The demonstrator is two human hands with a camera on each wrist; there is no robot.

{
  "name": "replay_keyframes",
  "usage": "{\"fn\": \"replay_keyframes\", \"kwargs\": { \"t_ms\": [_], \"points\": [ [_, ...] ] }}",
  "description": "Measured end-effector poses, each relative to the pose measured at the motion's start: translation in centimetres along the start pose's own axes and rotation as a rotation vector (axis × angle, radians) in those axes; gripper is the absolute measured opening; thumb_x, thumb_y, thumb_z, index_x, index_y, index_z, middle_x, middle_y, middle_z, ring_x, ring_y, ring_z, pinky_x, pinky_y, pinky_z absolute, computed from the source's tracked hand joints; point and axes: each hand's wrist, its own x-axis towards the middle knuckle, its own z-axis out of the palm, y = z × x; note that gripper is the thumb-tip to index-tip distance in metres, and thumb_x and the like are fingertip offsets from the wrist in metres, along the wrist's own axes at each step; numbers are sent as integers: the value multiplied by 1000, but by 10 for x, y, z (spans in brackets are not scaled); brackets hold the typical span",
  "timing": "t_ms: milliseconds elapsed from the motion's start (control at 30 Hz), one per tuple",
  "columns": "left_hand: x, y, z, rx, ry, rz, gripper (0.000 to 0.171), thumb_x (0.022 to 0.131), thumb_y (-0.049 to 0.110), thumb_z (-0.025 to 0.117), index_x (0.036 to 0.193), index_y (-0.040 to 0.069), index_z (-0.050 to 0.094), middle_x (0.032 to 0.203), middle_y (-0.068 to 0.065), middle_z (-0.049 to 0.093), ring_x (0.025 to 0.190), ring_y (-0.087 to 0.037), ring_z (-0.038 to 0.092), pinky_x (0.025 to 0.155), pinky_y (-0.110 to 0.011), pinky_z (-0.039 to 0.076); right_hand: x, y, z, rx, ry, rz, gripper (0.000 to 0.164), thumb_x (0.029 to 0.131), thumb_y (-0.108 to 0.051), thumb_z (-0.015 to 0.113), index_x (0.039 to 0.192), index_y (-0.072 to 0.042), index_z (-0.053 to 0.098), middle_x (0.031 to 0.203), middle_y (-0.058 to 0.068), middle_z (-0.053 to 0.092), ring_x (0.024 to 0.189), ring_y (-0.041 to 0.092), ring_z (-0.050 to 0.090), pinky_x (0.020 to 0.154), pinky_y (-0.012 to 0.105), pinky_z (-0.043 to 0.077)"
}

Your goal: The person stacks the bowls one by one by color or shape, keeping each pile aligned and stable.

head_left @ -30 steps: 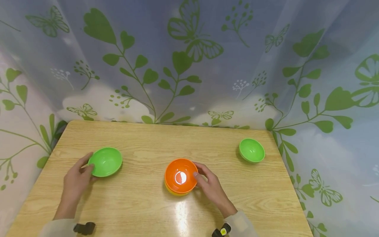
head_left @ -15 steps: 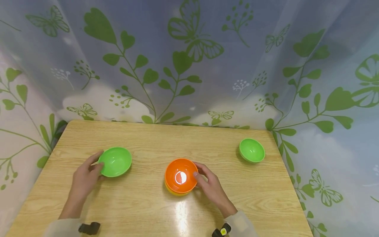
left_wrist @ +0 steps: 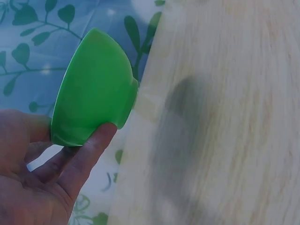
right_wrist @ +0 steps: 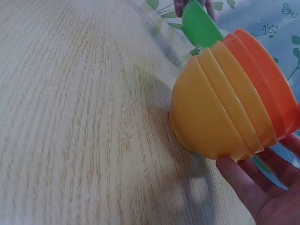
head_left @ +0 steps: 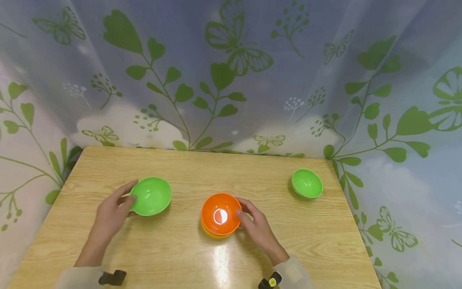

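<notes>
From where I stand, the person's left hand point(head_left: 112, 210) has a glossy, round, bright green plastic-looking bowl point(head_left: 153, 196) at the left of the wooden table point(head_left: 173, 253), hollow side up. Its grip pinches the near-left rim, thumb at the lip and fingers point(left_wrist: 86, 161) against the outer wall; the shadow lies apart from the bowl, so it is off the surface.

Nearer the middle, the right hand point(head_left: 258, 226) grips the right side of a nested stack: glossy orange plastic-looking bowls point(head_left: 213, 208) sit inside yellow ones point(right_wrist: 199, 103). The thumb is over the top rim, the fingers against the outer walls; the foot seems to rest on the table. A second green bowl point(head_left: 306, 184), also upright, sits untouched at the far right.

The held bowl hangs by one edge, so I'd judge that a loosened thumb could let it swing down or slip out of those fingers. Should it drift right too low, it might knock the stack's rim. The stack, steadied from one side only, could tip left under an off-centre push, or skid if the right hand presses unevenly.
</notes>
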Motion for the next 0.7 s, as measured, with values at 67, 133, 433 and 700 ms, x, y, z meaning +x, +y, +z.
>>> {"fn": "replay_keyframes", "kwargs": {
  "t_ms": [67,133,433,700],
  "points": [
    [0,4,2,-6,-7,13,52,116,18,54,167,13,46,167,-27,46,119,-6,66,81,-25,68,0,-1,0,0,-2,-2,39,113,-28,60,152,-23,63,146,1,69,135,28,63,125,70,39],
    [0,8,3,-13,-14,23,52,116,17,54,167,13,46,167,-27,46,115,6,63,80,-25,68,0,-1,-1,0,-7,1,39,114,-28,60,153,-23,62,147,1,69,135,27,62,125,69,40],
    [-4,33,11,-29,-62,51,50,116,14,54,165,11,47,167,-25,47,134,-46,63,79,-27,69,0,-1,-1,-1,-1,-1,39,113,-28,61,151,-23,64,146,1,70,134,28,63,124,70,40],
    [-4,54,19,-73,-91,60,50,115,12,56,164,10,49,165,-24,48,133,-47,65,78,-28,69,0,-1,0,-4,1,6,39,113,-28,61,151,-24,64,145,0,70,134,27,63,125,69,40]
  ]
}}
